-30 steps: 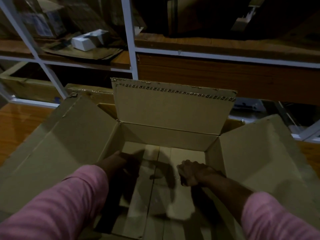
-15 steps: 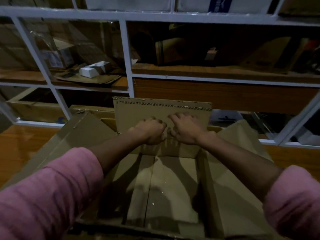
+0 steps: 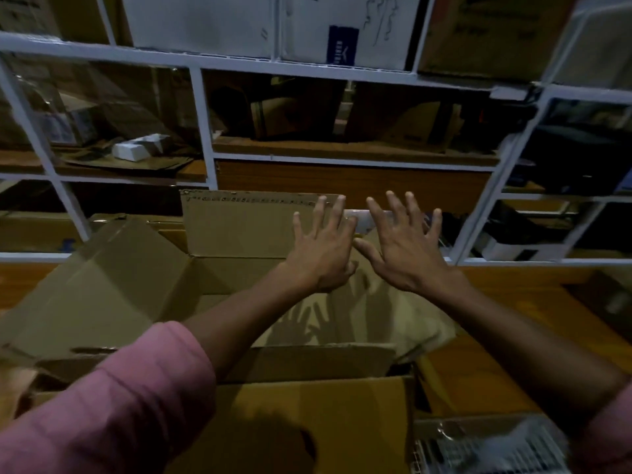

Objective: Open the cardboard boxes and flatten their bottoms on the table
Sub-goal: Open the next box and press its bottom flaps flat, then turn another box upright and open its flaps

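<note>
Both my hands are up over the open cardboard box [image 3: 143, 295] right now, fingers spread wide, holding nothing. The left hand [image 3: 323, 249] is in front of the far flap [image 3: 239, 227], which stands upright; whether it touches I can't tell. The right hand [image 3: 403, 248] hangs just past that flap's right edge, so the left one's nearer. The box sits on the wooden worktop [image 3: 513, 336], running left to right below my forearms. Inside looks empty, bottom mostly hidden. A metal shelf [image 3: 205, 131] full of cartons stands behind.

Upright far flap [image 3: 239, 227] (shelving [image 3: 205, 131] behind) blocks forward reach.
</note>
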